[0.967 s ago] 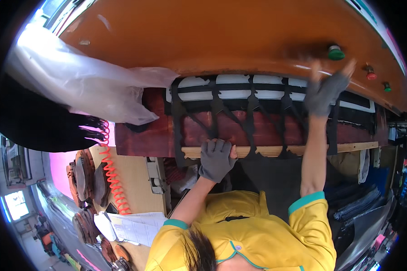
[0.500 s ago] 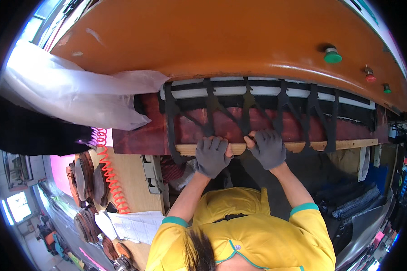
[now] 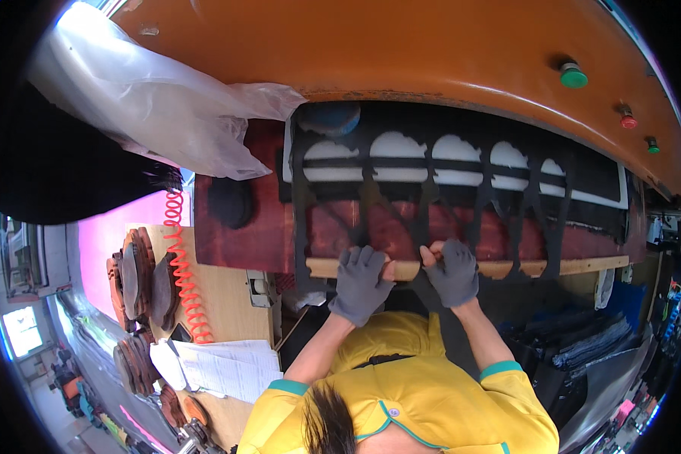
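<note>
My left hand (image 3: 362, 284), in a grey fingerless glove, is closed on the near edge of a black sheet with cut-out holes (image 3: 300, 219). My right hand (image 3: 454, 274), gloved the same way, grips the sheet a little to the right. Both hands are at the wooden rail (image 3: 583, 265) along the front of a dark red board (image 3: 268, 234). Narrow strips of the sheet run back from the rail to a row of rounded holes, where white material shows through. The sheet's far part passes under an orange machine body (image 3: 401, 53).
Green (image 3: 573, 76) and red (image 3: 628, 117) buttons sit on the machine. Clear plastic film (image 3: 181, 98) drapes at the left, above a dark rounded piece (image 3: 229, 203). A red coiled hose (image 3: 181, 280), shaped cutting pieces (image 3: 134, 280) and papers (image 3: 223, 369) lie left. Folded black sheets (image 3: 590, 340) are stacked right.
More of the black sheet has come out from under the machine toward me, showing its rounded holes. A bluish round shape now shows at its far left. Both hands still grip the sheet.
</note>
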`<action>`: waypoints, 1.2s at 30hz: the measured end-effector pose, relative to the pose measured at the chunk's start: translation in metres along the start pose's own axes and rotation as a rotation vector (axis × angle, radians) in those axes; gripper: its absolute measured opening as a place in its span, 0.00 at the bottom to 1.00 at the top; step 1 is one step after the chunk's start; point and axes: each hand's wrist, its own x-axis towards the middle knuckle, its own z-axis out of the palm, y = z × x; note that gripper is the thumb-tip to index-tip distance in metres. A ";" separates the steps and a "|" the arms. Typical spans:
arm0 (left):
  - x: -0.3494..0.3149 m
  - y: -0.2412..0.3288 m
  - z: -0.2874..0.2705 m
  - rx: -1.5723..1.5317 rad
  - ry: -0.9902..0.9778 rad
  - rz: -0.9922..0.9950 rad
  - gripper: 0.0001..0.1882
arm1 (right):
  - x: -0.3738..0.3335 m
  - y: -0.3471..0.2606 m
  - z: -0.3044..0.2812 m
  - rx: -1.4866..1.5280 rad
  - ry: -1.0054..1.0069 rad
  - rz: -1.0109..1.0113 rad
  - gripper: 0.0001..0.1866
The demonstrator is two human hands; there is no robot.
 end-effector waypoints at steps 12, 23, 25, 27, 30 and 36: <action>0.039 -0.064 -0.014 0.422 0.656 -0.210 0.16 | 0.146 -0.094 0.082 -0.050 -0.217 -0.252 0.50; -0.017 -0.043 -0.029 0.247 0.580 -0.263 0.16 | 0.096 -0.058 0.010 1.060 -0.207 0.208 0.52; -0.017 -0.036 -0.032 0.210 0.605 -0.273 0.17 | 0.095 -0.048 0.000 0.696 -0.118 -0.035 0.52; -0.017 -0.027 -0.032 0.257 0.593 -0.173 0.17 | 0.091 -0.041 -0.002 0.349 -0.123 -0.159 0.52; -0.013 -0.012 -0.019 0.272 0.437 -0.078 0.16 | 0.077 -0.041 0.003 0.080 -0.113 -0.149 0.52; -0.004 -0.009 0.002 0.301 0.523 0.003 0.14 | 0.041 -0.044 0.009 -0.037 -0.015 -0.054 0.47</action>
